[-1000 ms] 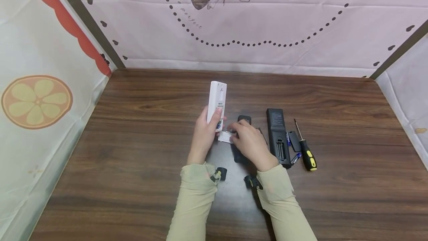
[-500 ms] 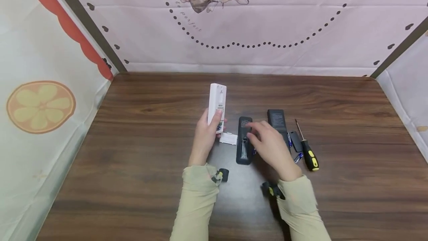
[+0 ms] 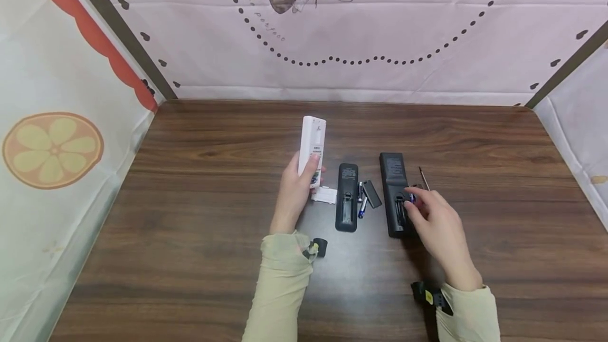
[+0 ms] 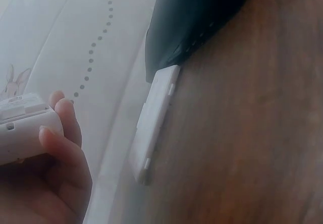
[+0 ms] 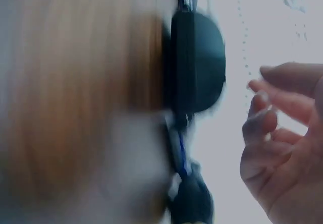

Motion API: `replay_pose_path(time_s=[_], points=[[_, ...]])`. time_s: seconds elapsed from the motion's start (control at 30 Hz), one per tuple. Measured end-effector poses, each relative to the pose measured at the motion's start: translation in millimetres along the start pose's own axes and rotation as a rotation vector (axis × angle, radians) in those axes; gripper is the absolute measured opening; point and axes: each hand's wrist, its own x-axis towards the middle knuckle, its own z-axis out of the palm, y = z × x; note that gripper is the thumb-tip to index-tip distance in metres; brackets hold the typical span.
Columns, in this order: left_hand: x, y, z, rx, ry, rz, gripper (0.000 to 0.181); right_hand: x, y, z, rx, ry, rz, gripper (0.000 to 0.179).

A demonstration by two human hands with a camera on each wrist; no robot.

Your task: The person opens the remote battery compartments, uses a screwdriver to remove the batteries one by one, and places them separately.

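Observation:
My left hand [image 3: 292, 191] grips a white remote control [image 3: 311, 139], thumb lying on its back side; the left wrist view shows one end of that remote [image 4: 28, 138] in the curled fingers. Flat on the table below it lies a white battery cover [image 3: 324, 195]. My right hand [image 3: 442, 226] hovers over the lower part of the larger black remote [image 3: 393, 170], whose battery bay is uncovered. Its thumb and fingertips are apart, with nothing visibly held. A blue battery [image 3: 412, 198] shows by these fingertips. In the right wrist view the right hand [image 5: 287, 148] hangs loosely bent.
A smaller black remote [image 3: 347, 178] with an uncovered bay lies in the middle. Beside it are loose batteries [image 3: 363, 208] and a black cover [image 3: 372, 194]. A screwdriver's shaft [image 3: 424, 178] sticks out beyond my right hand, which hides the handle. Printed cloth [image 3: 380, 30] rises behind the table.
My right hand has moved right, from beside the white cover, past the smaller black remote, to the larger one. My left hand keeps holding the white remote in nearly the same place.

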Motion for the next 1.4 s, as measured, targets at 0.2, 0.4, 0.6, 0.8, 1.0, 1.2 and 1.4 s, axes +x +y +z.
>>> replay_pose_path(time_s=[0.2,0.4,0.6,0.8,1.0,1.2,1.4], points=[[-0.7,1.1,0.2,0.003,-0.007,-0.006,0.039,-5.9,13,-16,-0.046,0.04,0.099,0.028],[-1.7,3.8,1.0,0.018,-0.008,-0.014,0.038,-12.6,31,-24,-0.077,-0.092,0.257,0.049],[-2.1,5.0,3.9,0.009,-0.024,-0.02,0.039,-13.5,43,-24,-0.069,-0.192,0.237,0.051],[-0.6,0.1,3.4,-0.063,-0.05,-0.023,0.043,-10.8,44,-20,-0.081,-0.239,0.258,0.047],[5.5,-14.0,3.0,-0.172,-0.123,-0.049,0.05,-9.2,40,-17,-0.08,-0.186,0.278,0.041],[8.8,-23.5,3.5,-0.275,-0.161,-0.079,0.06,-8.6,24,-12,0.039,-0.082,0.203,0.037],[9.6,-25.8,5.9,-0.301,-0.147,-0.047,0.058,-6.8,-2,3,0.221,-0.088,0.092,0.033]])
